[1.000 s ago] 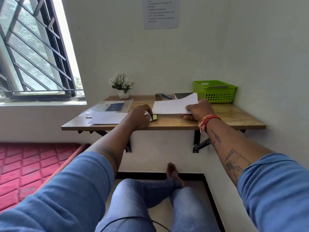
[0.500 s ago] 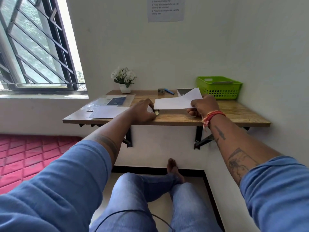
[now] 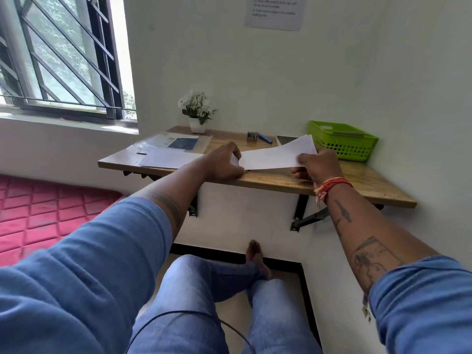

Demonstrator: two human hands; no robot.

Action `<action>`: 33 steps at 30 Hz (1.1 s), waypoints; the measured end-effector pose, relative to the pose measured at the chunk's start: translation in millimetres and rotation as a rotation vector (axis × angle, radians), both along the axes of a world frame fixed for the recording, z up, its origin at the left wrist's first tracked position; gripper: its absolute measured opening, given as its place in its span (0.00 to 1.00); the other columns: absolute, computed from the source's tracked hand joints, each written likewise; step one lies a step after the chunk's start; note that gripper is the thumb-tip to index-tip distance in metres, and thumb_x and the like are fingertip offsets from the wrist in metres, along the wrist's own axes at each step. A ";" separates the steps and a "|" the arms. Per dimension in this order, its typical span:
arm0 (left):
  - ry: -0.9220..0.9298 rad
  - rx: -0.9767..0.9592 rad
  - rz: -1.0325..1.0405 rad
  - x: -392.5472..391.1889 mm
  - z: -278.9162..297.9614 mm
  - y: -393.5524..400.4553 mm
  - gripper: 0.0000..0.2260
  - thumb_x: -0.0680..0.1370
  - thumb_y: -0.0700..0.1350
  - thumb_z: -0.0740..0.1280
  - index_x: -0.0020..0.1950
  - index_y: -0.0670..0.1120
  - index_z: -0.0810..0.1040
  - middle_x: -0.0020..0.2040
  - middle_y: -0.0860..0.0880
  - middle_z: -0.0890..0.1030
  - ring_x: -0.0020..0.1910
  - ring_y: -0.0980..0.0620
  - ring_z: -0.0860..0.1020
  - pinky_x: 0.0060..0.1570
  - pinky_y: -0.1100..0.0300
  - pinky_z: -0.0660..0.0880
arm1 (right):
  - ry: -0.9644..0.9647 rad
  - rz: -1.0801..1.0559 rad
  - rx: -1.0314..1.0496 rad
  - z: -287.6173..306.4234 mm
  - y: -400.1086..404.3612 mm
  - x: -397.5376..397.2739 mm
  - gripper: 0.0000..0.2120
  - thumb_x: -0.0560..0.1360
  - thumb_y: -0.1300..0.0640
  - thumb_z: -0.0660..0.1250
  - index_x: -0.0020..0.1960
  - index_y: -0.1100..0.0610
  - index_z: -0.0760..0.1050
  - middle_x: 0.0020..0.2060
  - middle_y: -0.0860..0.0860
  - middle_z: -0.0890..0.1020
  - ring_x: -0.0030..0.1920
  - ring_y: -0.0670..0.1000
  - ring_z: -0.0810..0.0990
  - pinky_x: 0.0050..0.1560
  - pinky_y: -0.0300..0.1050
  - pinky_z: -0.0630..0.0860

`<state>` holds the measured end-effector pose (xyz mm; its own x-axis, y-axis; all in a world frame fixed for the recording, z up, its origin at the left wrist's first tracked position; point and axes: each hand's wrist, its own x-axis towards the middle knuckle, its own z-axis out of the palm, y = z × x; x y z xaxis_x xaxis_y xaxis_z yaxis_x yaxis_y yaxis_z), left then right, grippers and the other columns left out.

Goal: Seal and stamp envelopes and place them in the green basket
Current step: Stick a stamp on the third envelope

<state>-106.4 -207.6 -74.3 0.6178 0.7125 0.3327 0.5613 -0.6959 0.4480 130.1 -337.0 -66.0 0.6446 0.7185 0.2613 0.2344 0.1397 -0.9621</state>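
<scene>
Here, seated view over a wall-mounted wooden table (image 3: 362,180). Right hand (image 3: 318,166) grips the near right edge of a white envelope (image 3: 277,155), thumb on top, fingers curled beneath; the envelope's right end is lifted off the wood and tilted up toward the back. Left hand (image 3: 224,162) sits at the envelope's left end, fingers curled and pinching something small and white there (whether it is the flap or a separate slip, cannot tell). Heel of that hand rests at the table's front edge.

Green basket (image 3: 343,145) stands at the back right corner against the wall, just behind the right hand; a flat pale item lies inside it. Red thread band (image 3: 330,186) on the right wrist.

Left part of table: a white sheet (image 3: 169,158) lying flat, and behind it a clear sleeve with a dark blue card (image 3: 182,143). Back edge: small white pot of white flowers (image 3: 197,111), a small metal-looking block (image 3: 252,135), a blue pen (image 3: 265,138) beside it, a dark flat object (image 3: 286,140) partly hidden by the envelope.

Printed notice (image 3: 275,11) on wall above, text too small to read. Barred window (image 3: 58,54) at left, red quilted mat (image 3: 38,210) below it.
</scene>
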 end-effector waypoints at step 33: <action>0.192 -0.144 -0.139 -5.2 18.3 17.8 0.42 0.73 0.61 0.74 0.81 0.60 0.54 0.73 0.47 0.73 0.70 0.46 0.72 0.71 0.52 0.66 | -0.128 0.070 -0.336 11.6 38.7 -56.4 0.09 0.75 0.65 0.61 0.52 0.64 0.76 0.33 0.56 0.86 0.32 0.53 0.86 0.34 0.46 0.83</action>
